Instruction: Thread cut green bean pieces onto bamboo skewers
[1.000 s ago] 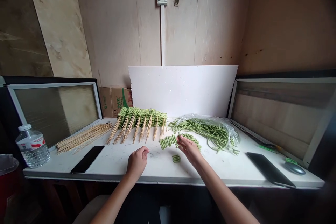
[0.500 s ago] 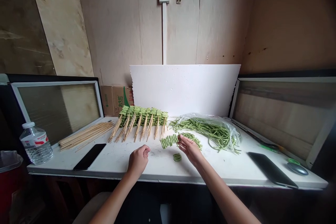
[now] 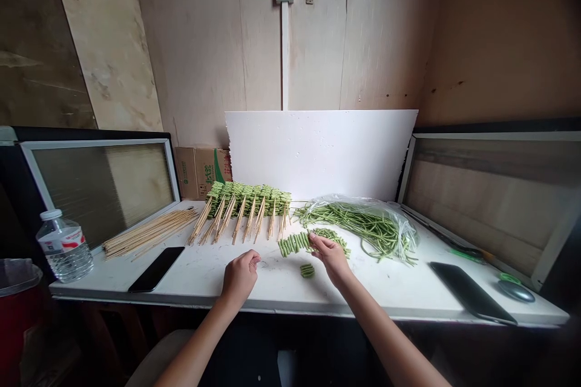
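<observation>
My left hand [image 3: 240, 277] is closed in a fist above the front of the table, thumb and forefinger pressed together; what it holds, if anything, is hidden. To its right hangs a row of cut green bean pieces [image 3: 294, 244], side by side like a ladder; no stick shows clearly in them. My right hand [image 3: 330, 256] pinches the right end of this row between thumb and fingers. Below it, a small group of bean pieces [image 3: 307, 270] lies on the table. A pile of cut beans [image 3: 333, 238] is partly hidden behind my right hand.
Finished bean skewers [image 3: 249, 199] are stacked at the back, sticks forward. Bare bamboo skewers [image 3: 149, 231], a phone [image 3: 157, 269] and a water bottle [image 3: 65, 248] stand left. Long beans in a plastic bag [image 3: 363, 221], another phone [image 3: 471, 292] and a mouse [image 3: 516, 291] lie right.
Both hands stay nearly still. The bean row has barely shifted, and my right fingers sit slightly closer around its right end. The whole view has moved a little.
</observation>
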Available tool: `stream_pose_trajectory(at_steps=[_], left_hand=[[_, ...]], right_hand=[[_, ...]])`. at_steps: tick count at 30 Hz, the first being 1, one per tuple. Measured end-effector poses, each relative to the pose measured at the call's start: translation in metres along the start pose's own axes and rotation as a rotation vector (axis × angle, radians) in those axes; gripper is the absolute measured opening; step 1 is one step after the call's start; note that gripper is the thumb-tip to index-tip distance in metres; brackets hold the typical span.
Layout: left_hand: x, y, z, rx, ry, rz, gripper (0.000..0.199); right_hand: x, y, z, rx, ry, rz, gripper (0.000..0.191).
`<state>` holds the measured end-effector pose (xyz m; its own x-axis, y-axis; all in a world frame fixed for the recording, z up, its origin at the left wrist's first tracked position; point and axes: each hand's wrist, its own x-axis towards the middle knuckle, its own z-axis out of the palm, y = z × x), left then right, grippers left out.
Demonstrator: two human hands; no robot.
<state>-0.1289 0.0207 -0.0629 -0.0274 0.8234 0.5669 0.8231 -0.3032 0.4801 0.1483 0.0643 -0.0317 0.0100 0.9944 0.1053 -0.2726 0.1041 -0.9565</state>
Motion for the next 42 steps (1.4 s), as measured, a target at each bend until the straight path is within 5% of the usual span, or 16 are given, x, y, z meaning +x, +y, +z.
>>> stream_pose_trajectory(at_steps=[27,42], left_hand=[[-0.004,-0.002,0.008,-0.01,0.018,0.016,0.029],[-0.005,-0.005,0.014,-0.072,-0.049,-0.071,0.025]], right_hand=[[-0.002,0.004,0.001,-0.038,-0.002,-0.121,0.036],[-0.001,0.002,-0.003,-0.011,-0.071,0.046,0.056]])
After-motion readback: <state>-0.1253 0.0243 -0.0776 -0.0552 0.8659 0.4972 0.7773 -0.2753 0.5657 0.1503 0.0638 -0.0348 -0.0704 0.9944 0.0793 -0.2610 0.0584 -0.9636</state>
